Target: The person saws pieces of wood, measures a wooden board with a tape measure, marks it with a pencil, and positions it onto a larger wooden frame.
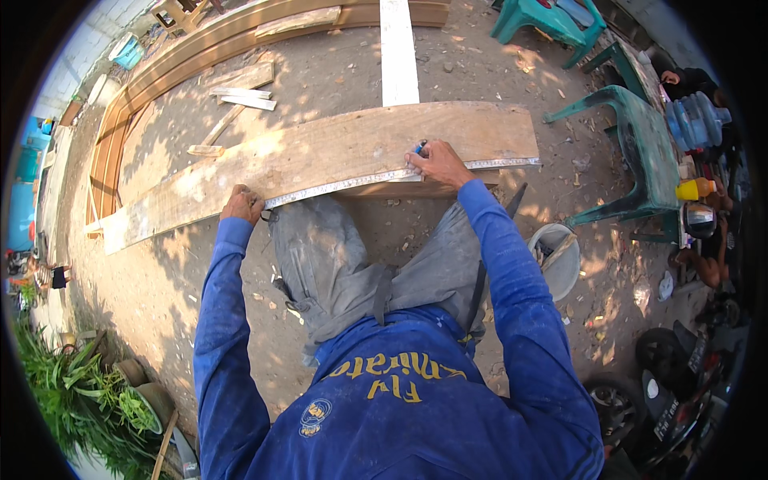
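A long wooden plank (336,148) lies across in front of my knees, its left end angled toward me. Along its near edge a pale measuring tape (336,186) is stretched from my left hand to the plank's right end. My left hand (242,205) is closed at the plank's near edge on the tape's left end; the fingers' undersides are hidden. Resting on the plank right of the middle, my right hand (440,162) pinches a short blue pen (420,146), its tip close to the tape.
A white board (398,56) runs away from the plank's far side. Long brown beams (240,40) and wood offcuts (248,98) lie beyond. To the right stand a green plastic chair (636,152) and a bucket (555,260); motorcycles (664,392) and people are at the edge.
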Available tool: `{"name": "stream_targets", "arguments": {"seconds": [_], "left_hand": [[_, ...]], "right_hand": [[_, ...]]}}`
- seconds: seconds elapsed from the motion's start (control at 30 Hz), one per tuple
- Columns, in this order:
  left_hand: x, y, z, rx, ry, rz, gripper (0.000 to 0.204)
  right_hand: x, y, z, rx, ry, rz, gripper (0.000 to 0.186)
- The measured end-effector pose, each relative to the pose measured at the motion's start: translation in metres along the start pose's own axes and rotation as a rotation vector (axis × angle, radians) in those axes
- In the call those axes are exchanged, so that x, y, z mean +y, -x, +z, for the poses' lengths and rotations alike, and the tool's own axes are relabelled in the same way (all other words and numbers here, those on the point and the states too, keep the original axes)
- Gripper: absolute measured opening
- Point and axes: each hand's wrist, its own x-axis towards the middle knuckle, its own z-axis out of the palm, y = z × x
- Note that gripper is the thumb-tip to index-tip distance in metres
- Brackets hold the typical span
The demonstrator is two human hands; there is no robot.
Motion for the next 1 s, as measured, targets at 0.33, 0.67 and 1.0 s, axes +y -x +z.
{"name": "stream_targets", "arguments": {"seconds": [0.33, 0.67, 1.0], "left_hand": [[-0.011, -0.010, -0.009, -0.062, 0.033, 0.057, 0.027], [-0.032, -0.083, -0.014, -0.036, 0.209, 0.296, 0.021], [-0.010, -0.126, -0.048, -0.264, 0.210, 0.075, 0.022]], "right_hand": [[0.010, 0.040, -0.052, 0.624, -0.327, 0.065, 0.035], [0.033, 0.096, -0.107, 0.877, 0.312, -0.007, 0.030], [0.015, 0.055, -0.092, 0.806, 0.169, -0.012, 0.028]]}}
